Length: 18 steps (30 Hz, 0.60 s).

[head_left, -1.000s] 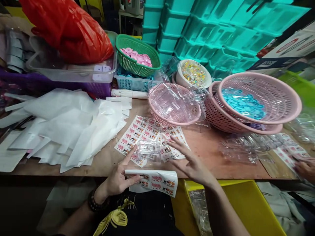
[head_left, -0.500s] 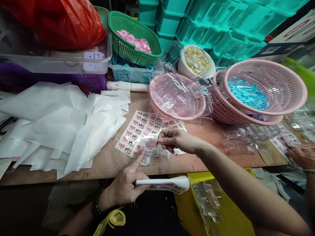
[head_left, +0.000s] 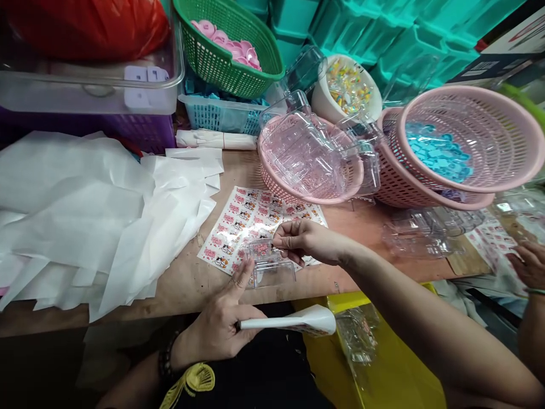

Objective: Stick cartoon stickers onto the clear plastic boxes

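Observation:
My left hand (head_left: 225, 321) grips a bent sticker sheet (head_left: 293, 322) between thumb and curled fingers. Its index finger points up and touches the left edge of a clear plastic case (head_left: 275, 274). Above that case, my right hand (head_left: 300, 241) has thumb and fingers pinched at the case's raised part. A pink printed sticker (head_left: 259, 248) shows there, just left of the fingertips; whether they hold it or the plastic is hard to make out. Under the case lies a flat sticker sheet (head_left: 232, 227) printed with cats and pink lettering.
White backing papers (head_left: 106, 210) cover the table's left. A pink basket (head_left: 268, 182) of clear plastic parts stands behind my hands, beside stacked pink baskets (head_left: 506, 142) holding blue pieces. A yellow bin (head_left: 395, 352) sits below the table edge. Another person's hand (head_left: 530, 261) is at far right.
The view has shifted slightly. My left hand's index finger stays at the case, and my right hand keeps its pinch at nearly the same place. The other person's hand at right has moved.

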### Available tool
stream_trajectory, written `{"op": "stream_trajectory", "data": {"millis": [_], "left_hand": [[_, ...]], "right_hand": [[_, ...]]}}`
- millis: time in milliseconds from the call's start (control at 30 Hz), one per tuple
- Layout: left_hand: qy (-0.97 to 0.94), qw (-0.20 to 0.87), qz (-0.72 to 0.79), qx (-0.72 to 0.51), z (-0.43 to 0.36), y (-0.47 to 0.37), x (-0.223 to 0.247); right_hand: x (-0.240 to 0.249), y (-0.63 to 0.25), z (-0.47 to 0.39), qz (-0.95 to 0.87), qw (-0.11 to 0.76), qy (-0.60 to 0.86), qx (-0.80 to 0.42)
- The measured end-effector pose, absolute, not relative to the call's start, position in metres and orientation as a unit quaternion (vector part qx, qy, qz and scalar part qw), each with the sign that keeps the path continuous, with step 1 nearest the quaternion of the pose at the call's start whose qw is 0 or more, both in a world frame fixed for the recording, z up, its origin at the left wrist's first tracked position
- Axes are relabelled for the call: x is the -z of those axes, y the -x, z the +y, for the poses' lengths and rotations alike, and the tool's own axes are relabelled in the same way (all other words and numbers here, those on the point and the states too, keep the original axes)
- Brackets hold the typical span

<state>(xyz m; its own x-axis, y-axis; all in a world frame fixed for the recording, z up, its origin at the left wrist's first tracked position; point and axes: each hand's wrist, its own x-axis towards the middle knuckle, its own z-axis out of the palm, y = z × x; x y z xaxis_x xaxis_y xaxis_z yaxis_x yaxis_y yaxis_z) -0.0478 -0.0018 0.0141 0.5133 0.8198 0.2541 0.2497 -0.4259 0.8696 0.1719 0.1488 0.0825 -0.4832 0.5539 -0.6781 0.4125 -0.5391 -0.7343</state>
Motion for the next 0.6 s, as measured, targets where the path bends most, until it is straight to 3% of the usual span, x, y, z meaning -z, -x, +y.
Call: {"op": "stream_trajectory", "data": {"millis": [600], "left_hand": [[-0.782,0.391,0.355,-0.332,-0.0012,0.0482,-0.0155]], "right_hand": [[-0.0807,-0.1722,0.1515,-0.492,0.056,0.491,-0.717]]}}
